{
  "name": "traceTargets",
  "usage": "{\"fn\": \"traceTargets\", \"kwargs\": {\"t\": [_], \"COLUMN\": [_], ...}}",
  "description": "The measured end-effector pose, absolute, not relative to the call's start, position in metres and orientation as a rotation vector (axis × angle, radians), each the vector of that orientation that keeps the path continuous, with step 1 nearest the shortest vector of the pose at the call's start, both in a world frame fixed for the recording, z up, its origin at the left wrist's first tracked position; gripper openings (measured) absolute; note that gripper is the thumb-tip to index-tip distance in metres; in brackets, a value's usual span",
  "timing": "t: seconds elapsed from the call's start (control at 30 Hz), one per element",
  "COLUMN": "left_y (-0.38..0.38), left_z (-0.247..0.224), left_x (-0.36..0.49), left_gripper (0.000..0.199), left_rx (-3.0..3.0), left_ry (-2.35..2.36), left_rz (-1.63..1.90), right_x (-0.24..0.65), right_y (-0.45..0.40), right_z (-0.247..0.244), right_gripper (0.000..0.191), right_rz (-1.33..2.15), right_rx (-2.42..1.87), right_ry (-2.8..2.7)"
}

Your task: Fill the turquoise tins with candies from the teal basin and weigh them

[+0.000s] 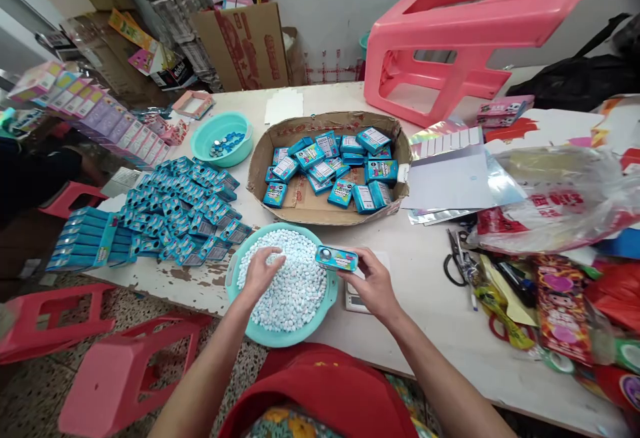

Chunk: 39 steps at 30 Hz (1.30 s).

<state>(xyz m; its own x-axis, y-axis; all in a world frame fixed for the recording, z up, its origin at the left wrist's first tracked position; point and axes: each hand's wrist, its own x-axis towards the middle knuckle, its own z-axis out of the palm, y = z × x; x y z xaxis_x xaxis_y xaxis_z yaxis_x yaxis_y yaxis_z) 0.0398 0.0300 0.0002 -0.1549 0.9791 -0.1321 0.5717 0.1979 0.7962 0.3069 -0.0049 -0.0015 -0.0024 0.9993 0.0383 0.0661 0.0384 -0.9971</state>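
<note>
My left hand [261, 274] is over the left part of a turquoise basin [326, 313], its fingers curled and thumb drawn in close. Whatever may be inside that grasp is hidden. Small white round candies [293, 305] fill the basin. At the basin's right edge, my right hand [373, 285] grips the end of a small blue box [345, 261] with a round opening near its left end. Beneath the right hand, a pale flat device [354, 301], perhaps a scale, is partly covered.
A cut-down carton [300, 199] holds several blue packs. Blue boxes [175, 208] are piled at left near a smaller turquoise basin [203, 137]. Scissors [454, 261] and plastic bags [540, 205] lie at right. A pink stool [435, 35] rests on the table.
</note>
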Motion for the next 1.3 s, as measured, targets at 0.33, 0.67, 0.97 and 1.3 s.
{"fn": "traceTargets", "kwargs": {"t": [0.33, 0.67, 0.97, 1.3], "left_y": [0.261, 0.254, 0.049, -0.062], "left_z": [-0.038, -0.042, 0.033, 0.000], "left_x": [0.038, 0.058, 0.086, 0.043], "left_gripper": [0.070, 0.101, 0.092, 0.044], "left_rx": [1.623, 1.475, 1.309, 1.215], "left_ry": [2.199, 1.901, 0.906, 1.242], "left_rz": [-0.144, 0.117, 0.834, 0.503], "right_x": [0.366, 0.351, 0.278, 0.249], "right_y": [-0.039, -0.061, -0.040, -0.073], "right_z": [-0.091, -0.064, 0.003, -0.002], "right_gripper": [0.039, 0.067, 0.060, 0.054], "right_rz": [0.946, 0.236, 0.923, 1.804], "right_rx": [-1.613, -1.768, -1.296, -1.118], "right_ry": [-0.886, -1.130, -1.230, -0.769]}}
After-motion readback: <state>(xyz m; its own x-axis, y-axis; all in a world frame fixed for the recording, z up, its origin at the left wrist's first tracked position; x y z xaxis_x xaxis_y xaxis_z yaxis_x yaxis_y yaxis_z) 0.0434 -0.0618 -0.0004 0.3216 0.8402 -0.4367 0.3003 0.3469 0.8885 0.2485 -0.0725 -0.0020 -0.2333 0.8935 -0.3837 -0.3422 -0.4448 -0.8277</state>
